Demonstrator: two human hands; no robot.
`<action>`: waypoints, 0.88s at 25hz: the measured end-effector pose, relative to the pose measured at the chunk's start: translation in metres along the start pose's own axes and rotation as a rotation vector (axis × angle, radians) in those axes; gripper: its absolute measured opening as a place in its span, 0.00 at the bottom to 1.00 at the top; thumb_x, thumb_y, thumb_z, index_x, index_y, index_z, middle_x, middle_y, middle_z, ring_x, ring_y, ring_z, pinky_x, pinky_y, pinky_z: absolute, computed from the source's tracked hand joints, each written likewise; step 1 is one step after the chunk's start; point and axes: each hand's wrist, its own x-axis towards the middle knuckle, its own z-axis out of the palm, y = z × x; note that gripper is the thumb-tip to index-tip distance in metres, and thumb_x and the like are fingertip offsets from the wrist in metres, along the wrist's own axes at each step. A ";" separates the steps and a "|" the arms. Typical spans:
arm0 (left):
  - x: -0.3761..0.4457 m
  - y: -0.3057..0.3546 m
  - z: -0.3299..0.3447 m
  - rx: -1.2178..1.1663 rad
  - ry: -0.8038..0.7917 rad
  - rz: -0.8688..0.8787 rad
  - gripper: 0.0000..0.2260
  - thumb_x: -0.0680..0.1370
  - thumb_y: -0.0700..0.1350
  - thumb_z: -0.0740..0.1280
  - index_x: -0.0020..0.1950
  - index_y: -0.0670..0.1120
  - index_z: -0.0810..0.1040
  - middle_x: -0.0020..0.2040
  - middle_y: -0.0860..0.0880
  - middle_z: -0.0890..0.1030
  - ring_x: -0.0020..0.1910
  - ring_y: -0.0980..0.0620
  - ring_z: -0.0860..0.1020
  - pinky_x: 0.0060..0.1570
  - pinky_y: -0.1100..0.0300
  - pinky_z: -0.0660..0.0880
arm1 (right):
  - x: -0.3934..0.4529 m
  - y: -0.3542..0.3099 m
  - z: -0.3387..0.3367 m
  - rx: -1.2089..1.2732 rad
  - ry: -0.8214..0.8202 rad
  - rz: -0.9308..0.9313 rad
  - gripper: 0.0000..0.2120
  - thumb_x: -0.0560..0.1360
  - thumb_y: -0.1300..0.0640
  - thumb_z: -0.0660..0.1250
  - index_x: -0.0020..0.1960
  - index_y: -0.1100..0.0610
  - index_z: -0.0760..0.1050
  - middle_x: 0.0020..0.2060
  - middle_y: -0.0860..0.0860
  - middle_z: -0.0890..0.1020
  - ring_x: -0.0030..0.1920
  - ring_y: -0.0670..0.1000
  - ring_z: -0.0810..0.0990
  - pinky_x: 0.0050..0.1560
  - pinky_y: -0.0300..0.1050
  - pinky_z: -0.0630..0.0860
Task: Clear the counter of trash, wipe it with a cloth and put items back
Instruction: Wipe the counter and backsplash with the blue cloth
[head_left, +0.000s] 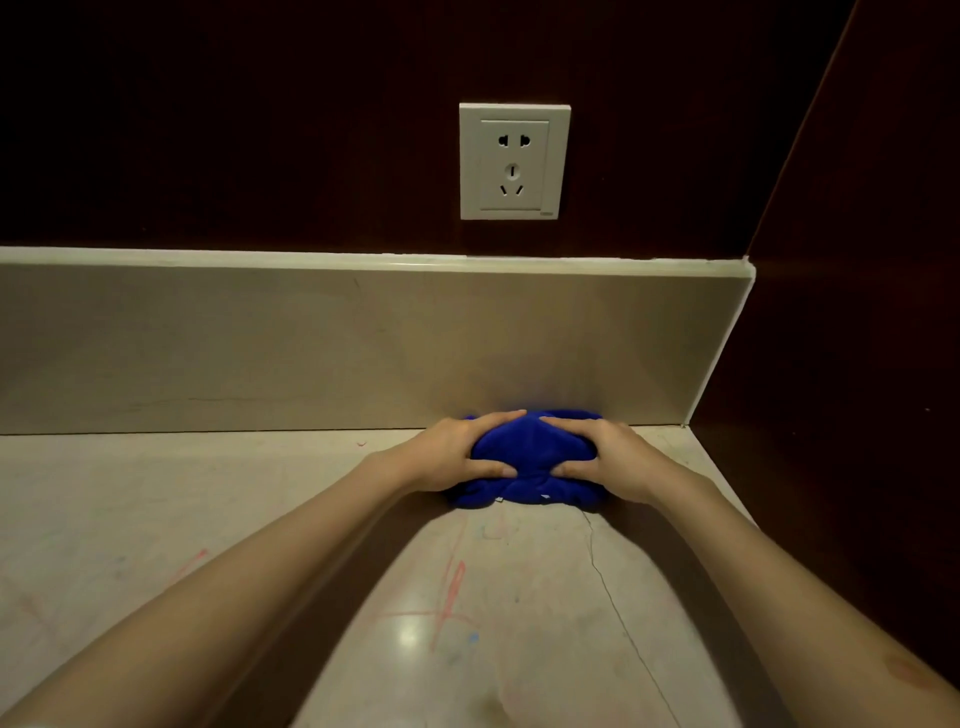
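A bunched blue cloth (532, 457) lies on the pale stone counter (156, 519), right against the backsplash near the right corner. My left hand (457, 452) grips the cloth's left side, thumb on the near edge and fingers over the top. On the cloth's right side, my right hand (608, 457) holds it the same way. Both forearms stretch forward across the counter. Red and blue scribble marks (447, 603) show on the counter in front of the cloth.
A beige backsplash (311, 343) runs along the back of the counter. Above it a white wall socket (514, 161) sits in a dark panel. A dark side wall (857, 364) closes the right end. A thin crack (608, 587) runs across the counter.
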 end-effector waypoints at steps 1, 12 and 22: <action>0.000 -0.001 0.000 -0.006 -0.006 -0.001 0.31 0.77 0.57 0.67 0.76 0.59 0.56 0.67 0.50 0.75 0.61 0.50 0.75 0.56 0.66 0.67 | -0.001 0.000 0.001 0.009 0.005 0.002 0.31 0.74 0.49 0.70 0.73 0.40 0.62 0.67 0.48 0.72 0.64 0.51 0.72 0.66 0.50 0.71; -0.038 0.011 0.004 -0.036 -0.044 0.015 0.34 0.72 0.62 0.69 0.75 0.65 0.57 0.68 0.54 0.74 0.64 0.50 0.73 0.65 0.54 0.69 | -0.059 -0.016 0.017 0.067 -0.016 -0.019 0.37 0.72 0.41 0.69 0.75 0.40 0.55 0.76 0.43 0.58 0.74 0.49 0.59 0.71 0.48 0.62; -0.164 0.064 0.043 -0.026 -0.027 -0.045 0.33 0.74 0.61 0.67 0.75 0.65 0.55 0.66 0.52 0.76 0.60 0.50 0.75 0.62 0.58 0.70 | -0.172 -0.041 0.056 0.035 -0.015 -0.134 0.33 0.74 0.41 0.66 0.75 0.41 0.56 0.74 0.43 0.63 0.70 0.46 0.64 0.71 0.49 0.65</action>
